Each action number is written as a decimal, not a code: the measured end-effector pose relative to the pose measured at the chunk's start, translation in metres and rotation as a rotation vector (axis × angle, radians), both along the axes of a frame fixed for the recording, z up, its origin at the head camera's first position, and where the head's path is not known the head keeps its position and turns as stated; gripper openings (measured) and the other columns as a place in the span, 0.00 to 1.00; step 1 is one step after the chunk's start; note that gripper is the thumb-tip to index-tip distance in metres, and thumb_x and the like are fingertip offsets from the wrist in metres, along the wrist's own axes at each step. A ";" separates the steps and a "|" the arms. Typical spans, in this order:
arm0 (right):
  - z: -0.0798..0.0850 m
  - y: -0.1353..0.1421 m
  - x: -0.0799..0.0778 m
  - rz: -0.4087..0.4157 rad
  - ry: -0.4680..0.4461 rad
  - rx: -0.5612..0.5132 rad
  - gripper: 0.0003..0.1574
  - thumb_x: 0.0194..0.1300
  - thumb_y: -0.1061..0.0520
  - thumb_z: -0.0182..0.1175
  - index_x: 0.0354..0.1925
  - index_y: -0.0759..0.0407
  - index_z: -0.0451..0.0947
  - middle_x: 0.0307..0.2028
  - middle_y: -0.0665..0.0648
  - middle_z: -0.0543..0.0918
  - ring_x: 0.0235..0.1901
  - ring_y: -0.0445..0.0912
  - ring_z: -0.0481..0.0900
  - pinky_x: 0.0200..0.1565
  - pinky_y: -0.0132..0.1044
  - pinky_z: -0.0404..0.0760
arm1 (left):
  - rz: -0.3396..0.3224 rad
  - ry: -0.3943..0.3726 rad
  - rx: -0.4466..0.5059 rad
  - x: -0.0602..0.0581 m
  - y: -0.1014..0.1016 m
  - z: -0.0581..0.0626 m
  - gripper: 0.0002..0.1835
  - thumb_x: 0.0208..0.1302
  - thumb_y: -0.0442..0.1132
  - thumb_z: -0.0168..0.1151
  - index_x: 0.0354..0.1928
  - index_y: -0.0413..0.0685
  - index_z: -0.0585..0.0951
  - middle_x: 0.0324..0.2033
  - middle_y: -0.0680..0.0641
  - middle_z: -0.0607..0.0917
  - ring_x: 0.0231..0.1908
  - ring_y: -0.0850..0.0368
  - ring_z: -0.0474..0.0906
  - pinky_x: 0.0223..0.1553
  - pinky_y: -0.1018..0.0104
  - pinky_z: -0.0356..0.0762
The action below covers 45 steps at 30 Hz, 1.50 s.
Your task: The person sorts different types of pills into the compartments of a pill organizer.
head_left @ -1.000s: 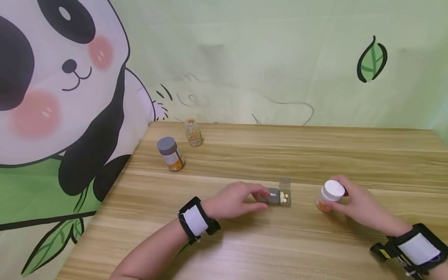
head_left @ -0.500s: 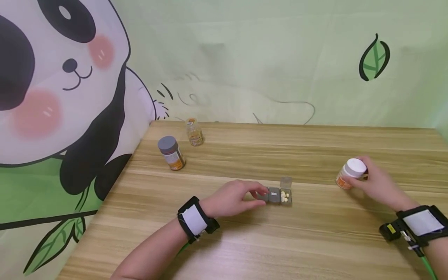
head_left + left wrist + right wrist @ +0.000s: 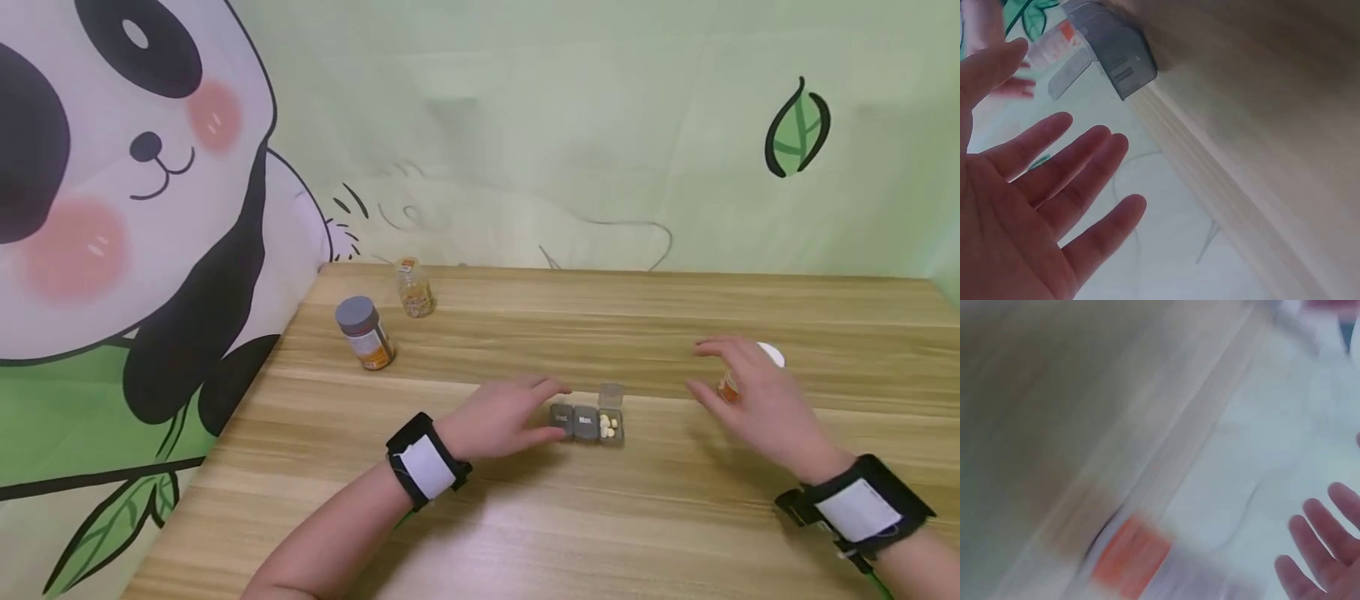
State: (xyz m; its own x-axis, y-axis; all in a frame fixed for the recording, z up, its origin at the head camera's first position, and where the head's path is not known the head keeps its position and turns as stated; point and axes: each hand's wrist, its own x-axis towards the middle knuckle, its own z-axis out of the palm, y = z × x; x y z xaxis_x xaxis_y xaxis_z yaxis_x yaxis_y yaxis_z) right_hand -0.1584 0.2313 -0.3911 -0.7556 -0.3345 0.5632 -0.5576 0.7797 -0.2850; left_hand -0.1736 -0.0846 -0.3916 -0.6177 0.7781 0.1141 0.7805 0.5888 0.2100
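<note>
My left hand (image 3: pixel 495 417) is at the left end of a small grey pill organizer (image 3: pixel 586 422), fingers spread and thumb tip at its near corner. In the left wrist view the fingers (image 3: pixel 1054 187) are straight and hold nothing. The organizer's right compartment has its clear lid (image 3: pixel 611 395) raised, with several pale yellow pills (image 3: pixel 608 427) inside; the middle lid reads "Mon." My right hand (image 3: pixel 765 417) is just left of a white-capped pill bottle (image 3: pixel 772 354) and partly hides it. The bottle's orange label (image 3: pixel 1132 556) is blurred in the right wrist view, apart from the relaxed fingers.
A grey-capped bottle (image 3: pixel 365 333) and a smaller clear bottle (image 3: pixel 415 289) stand at the back left of the wooden table (image 3: pixel 570 525). Behind the table hangs a pale green cloth (image 3: pixel 525 150) with a panda print.
My right hand moved the white-capped bottle back and right, let go of it, and came away leftward. My left fingers drew off the organizer, uncovering its left compartment.
</note>
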 end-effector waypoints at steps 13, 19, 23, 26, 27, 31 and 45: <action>-0.010 -0.062 -0.018 0.175 -0.175 0.207 0.16 0.61 0.50 0.57 0.46 0.55 0.73 0.37 0.50 0.78 0.36 0.43 0.76 0.34 0.40 0.75 | -0.042 0.051 -0.164 -0.017 0.018 -0.012 0.32 0.55 0.62 0.57 0.55 0.48 0.70 0.45 0.52 0.78 0.37 0.65 0.73 0.38 0.73 0.69; -0.007 -0.066 -0.018 0.165 -0.199 0.215 0.07 0.62 0.52 0.55 0.38 0.51 0.74 0.32 0.46 0.76 0.31 0.39 0.74 0.31 0.38 0.74 | -0.056 0.025 -0.146 -0.018 0.019 -0.010 0.26 0.56 0.59 0.58 0.49 0.50 0.74 0.37 0.57 0.76 0.31 0.68 0.70 0.33 0.74 0.68; -0.006 -0.067 -0.017 0.185 -0.179 0.228 0.05 0.61 0.53 0.56 0.36 0.51 0.74 0.30 0.45 0.75 0.29 0.38 0.72 0.30 0.36 0.73 | -0.054 0.034 -0.142 -0.018 0.018 -0.011 0.24 0.56 0.59 0.58 0.48 0.50 0.75 0.35 0.57 0.75 0.29 0.69 0.69 0.32 0.74 0.67; -0.005 -0.067 -0.014 0.226 -0.144 0.238 0.05 0.59 0.54 0.59 0.35 0.51 0.74 0.29 0.44 0.74 0.28 0.38 0.70 0.29 0.36 0.72 | -0.053 0.036 -0.142 -0.018 0.018 -0.011 0.24 0.57 0.59 0.57 0.48 0.50 0.75 0.35 0.57 0.75 0.29 0.69 0.68 0.31 0.74 0.67; -0.006 -0.066 -0.012 0.240 -0.123 0.244 0.05 0.58 0.54 0.60 0.35 0.51 0.74 0.29 0.44 0.74 0.27 0.38 0.70 0.29 0.35 0.72 | -0.052 0.034 -0.142 -0.018 0.018 -0.012 0.24 0.57 0.59 0.57 0.48 0.50 0.75 0.35 0.57 0.75 0.29 0.69 0.68 0.31 0.74 0.67; -0.009 -0.065 -0.005 0.304 -0.033 0.265 0.07 0.54 0.55 0.62 0.34 0.52 0.75 0.29 0.45 0.73 0.26 0.38 0.69 0.28 0.35 0.72 | -0.046 0.026 -0.132 -0.018 0.017 -0.012 0.24 0.57 0.59 0.56 0.48 0.50 0.74 0.36 0.57 0.75 0.29 0.69 0.68 0.31 0.75 0.67; -0.021 -0.067 0.008 0.360 0.020 0.386 0.10 0.53 0.54 0.64 0.36 0.50 0.76 0.33 0.47 0.72 0.32 0.41 0.72 0.35 0.38 0.74 | -0.033 0.015 -0.132 -0.015 0.015 -0.016 0.23 0.58 0.59 0.56 0.48 0.51 0.75 0.36 0.58 0.75 0.29 0.69 0.68 0.31 0.76 0.66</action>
